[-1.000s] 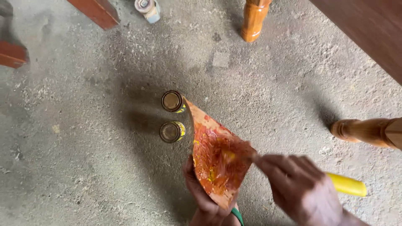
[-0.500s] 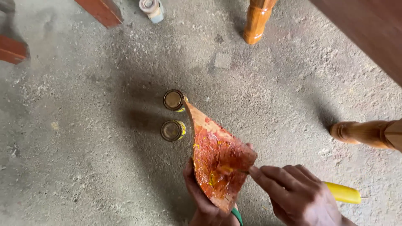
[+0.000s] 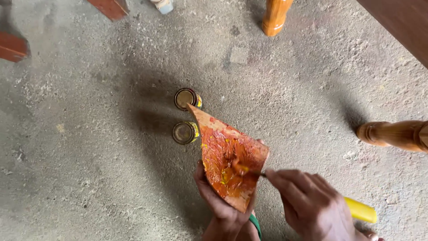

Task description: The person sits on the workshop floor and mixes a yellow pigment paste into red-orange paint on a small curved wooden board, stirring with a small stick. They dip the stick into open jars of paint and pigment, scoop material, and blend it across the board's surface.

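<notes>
Since a second ago my right hand [image 3: 312, 207] has slid leftward, bringing the tool tip onto the middle of the paint-smeared board [image 3: 229, 167]; the board itself has hardly shifted.

Right hand: fingers closed around a tool with a yellow handle [image 3: 360, 210]; its thin dark tip rests in the orange and yellow smear. Left hand [image 3: 218, 203]: clamped on the board from beneath, thumb at the board's left edge, green bangle [image 3: 255, 224] at the wrist.

Around the board, all on the concrete floor [image 3: 89, 147]:
- Two small open tins. Near tin [image 3: 184, 132] just left of the board's upper corner; far tin [image 3: 187, 98] right at that corner's tip, contact unclear.
- Turned wooden leg [image 3: 392, 135] lying well to the right.
- Upright wooden leg [image 3: 275, 17] well above.
- Small white bottle [image 3: 163, 5] at the top edge, partly cut off.
- Red-brown wood pieces [image 3: 13, 46] far upper left.

Open floor lies left of the board and between it and the right leg.
</notes>
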